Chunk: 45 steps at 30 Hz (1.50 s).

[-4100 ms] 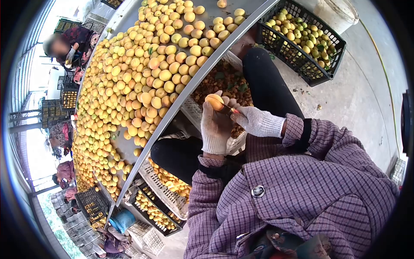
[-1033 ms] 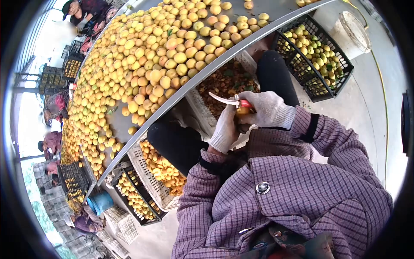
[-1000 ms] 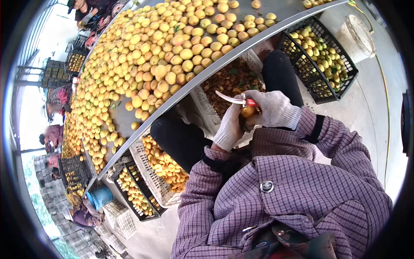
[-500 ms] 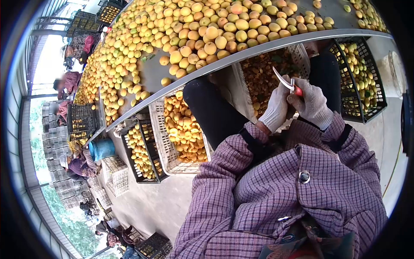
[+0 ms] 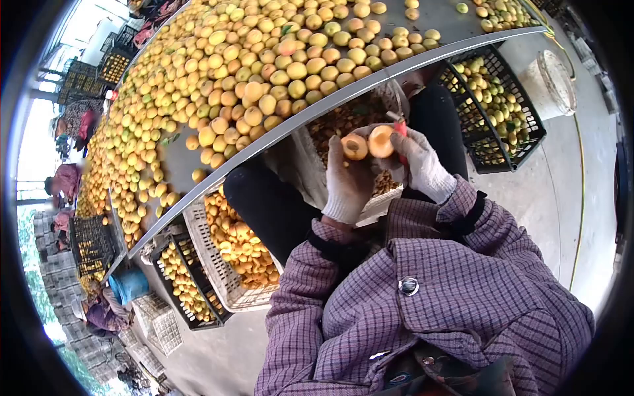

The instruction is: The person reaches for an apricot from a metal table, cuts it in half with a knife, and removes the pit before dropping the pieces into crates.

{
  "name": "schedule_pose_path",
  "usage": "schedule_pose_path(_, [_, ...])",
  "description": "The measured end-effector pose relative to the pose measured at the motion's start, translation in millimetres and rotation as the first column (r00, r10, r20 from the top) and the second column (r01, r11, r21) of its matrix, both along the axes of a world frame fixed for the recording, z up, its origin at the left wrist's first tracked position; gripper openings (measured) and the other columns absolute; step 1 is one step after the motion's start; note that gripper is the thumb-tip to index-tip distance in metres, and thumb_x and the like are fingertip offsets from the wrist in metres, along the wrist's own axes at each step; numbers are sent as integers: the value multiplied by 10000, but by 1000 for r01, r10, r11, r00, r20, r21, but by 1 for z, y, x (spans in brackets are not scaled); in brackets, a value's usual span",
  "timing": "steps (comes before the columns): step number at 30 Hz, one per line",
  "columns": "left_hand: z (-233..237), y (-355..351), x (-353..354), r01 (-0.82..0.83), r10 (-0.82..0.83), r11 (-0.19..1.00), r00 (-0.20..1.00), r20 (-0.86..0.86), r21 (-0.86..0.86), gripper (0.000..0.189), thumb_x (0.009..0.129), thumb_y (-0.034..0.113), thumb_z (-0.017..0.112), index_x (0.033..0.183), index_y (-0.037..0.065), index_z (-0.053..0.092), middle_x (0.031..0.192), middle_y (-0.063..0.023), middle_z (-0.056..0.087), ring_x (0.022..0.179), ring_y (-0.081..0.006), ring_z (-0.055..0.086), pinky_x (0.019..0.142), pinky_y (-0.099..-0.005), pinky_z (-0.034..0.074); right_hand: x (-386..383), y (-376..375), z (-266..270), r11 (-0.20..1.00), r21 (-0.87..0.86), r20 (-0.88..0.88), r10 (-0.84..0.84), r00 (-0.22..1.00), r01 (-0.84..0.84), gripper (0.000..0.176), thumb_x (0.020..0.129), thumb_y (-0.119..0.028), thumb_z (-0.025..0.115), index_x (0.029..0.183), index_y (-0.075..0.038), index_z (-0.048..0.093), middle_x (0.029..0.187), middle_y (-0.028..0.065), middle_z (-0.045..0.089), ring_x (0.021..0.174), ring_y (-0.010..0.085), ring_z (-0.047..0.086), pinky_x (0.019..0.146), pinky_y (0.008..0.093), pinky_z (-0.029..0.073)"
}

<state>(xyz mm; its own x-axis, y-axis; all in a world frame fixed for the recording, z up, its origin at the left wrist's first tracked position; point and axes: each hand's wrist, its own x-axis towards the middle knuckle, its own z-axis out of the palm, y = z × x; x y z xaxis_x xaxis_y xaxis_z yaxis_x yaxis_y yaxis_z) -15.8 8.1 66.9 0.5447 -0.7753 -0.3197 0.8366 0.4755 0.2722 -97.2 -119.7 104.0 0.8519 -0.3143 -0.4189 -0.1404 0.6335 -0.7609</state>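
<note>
Both my hands wear white knit gloves and meet above a crate of dark pits and scraps [image 5: 323, 129] between my knees. My left hand [image 5: 349, 185] is closed around one apricot half [image 5: 354, 147], its cut face turned up with a dark hollow or pit in the middle. Close beside it, my right hand [image 5: 426, 162] grips the other apricot half [image 5: 381, 141] along with a red-handled knife [image 5: 401, 131]. Most of the knife's blade is hidden or seen edge-on.
Whole apricots cover the metal-edged table [image 5: 317, 104] ahead. A pale crate of apricot halves [image 5: 241, 244] stands left of my knee, beside a black crate [image 5: 191, 284]. Right are another black crate [image 5: 489, 112] and a white bucket [image 5: 549, 86]. Other people sit far left.
The curved blade showed clearly above my joined hands before; now the hands are slightly apart, with two cut apricot halves showing between them. The head view has shifted to the right.
</note>
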Motion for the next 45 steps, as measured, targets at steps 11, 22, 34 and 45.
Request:
schedule_pose_path(11, [-11,-4,-3,213,-232,972,938,-259,-99,529,983,542,531,1244,82,559,1028,-120,644,850,-259,633,721,-330,530,-1,-38,26,987,-149,358,2,934,55,164,954,-51,584,1102,2,629,758,-1,568,644,79,513,595,221,420])
schedule_pose_path(22, [16,-21,-28,378,-327,917,895,-303,127,579,983,596,490,1267,97,564,1144,-107,662,1043,-287,638,927,-456,512,11,-26,22,967,-69,435,-191,880,244,170,970,-156,590,965,11,622,571,-5,469,448,75,393,452,250,333])
schedule_pose_path(34, [24,-26,-31,397,-276,843,898,-342,364,534,980,627,476,1168,139,584,936,-63,651,765,-247,642,596,-403,521,2,-21,9,991,-51,427,-93,900,126,189,992,-173,599,868,-31,615,598,-24,471,500,60,399,468,239,319])
schedule_pose_path(45, [0,-18,-29,435,-425,834,899,-110,340,575,985,657,418,1126,128,594,796,-73,643,638,-235,633,522,-413,513,13,-21,3,865,450,164,-326,931,224,307,1001,-289,569,755,-113,513,516,-49,340,400,104,300,406,296,250])
